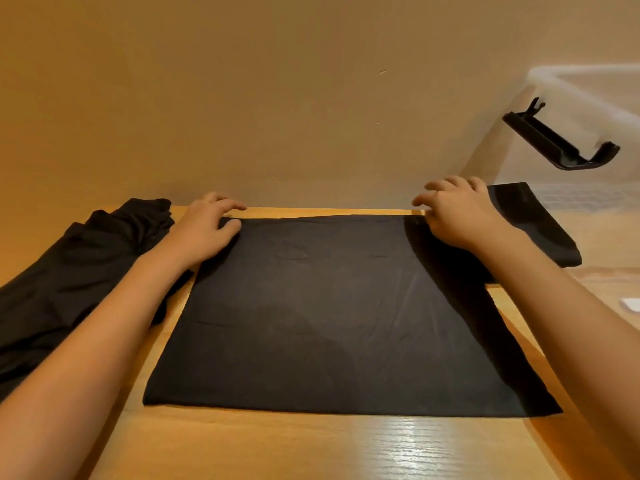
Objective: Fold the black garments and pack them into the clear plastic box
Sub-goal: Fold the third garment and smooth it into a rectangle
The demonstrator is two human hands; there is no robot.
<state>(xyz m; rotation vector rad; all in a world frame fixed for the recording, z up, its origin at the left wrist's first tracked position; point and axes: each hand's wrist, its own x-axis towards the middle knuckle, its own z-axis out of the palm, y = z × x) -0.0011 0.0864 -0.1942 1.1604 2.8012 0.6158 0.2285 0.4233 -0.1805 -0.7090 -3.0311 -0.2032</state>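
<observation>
The left hand [207, 226] pinches a far corner of the garment [329, 306], apparently to fold it back. The right hand [460, 213] curls over the other; hold unclear.

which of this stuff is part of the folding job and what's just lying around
Part of the job: spread garment, left hand and right hand at its far corners; garment pile; folded garment; clear box.
Lying about: small white thing at the right edge, too cropped to identify.
</observation>
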